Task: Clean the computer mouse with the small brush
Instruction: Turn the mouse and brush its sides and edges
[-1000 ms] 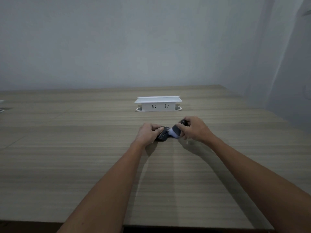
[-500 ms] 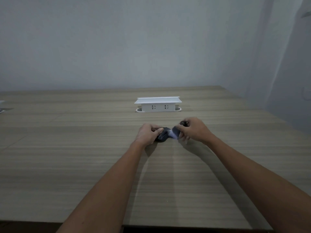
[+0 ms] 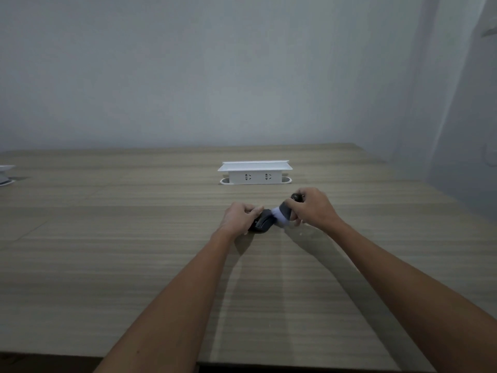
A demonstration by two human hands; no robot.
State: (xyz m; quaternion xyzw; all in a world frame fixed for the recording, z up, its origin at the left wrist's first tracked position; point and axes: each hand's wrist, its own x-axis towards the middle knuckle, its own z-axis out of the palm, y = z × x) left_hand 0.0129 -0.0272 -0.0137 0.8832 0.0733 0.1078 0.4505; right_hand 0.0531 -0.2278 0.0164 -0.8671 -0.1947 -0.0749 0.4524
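A dark computer mouse (image 3: 263,222) rests on the wooden table (image 3: 134,265) at mid-distance. My left hand (image 3: 240,217) grips its left side and holds it down. My right hand (image 3: 313,207) is closed around a small brush (image 3: 284,211) with a dark handle and pale bristles. The bristles touch the right side of the mouse. The end of the handle sticks out above my right fingers. Much of the mouse is hidden under my left fingers.
A white socket box (image 3: 255,172) stands on the table just behind my hands. A white object (image 3: 5,175) sits at the far left edge. The table's right edge runs close to a grey wall.
My right hand with the brush has shifted slightly right and back, with small strokes over the mouse. My left hand and the mouse have stayed in place.
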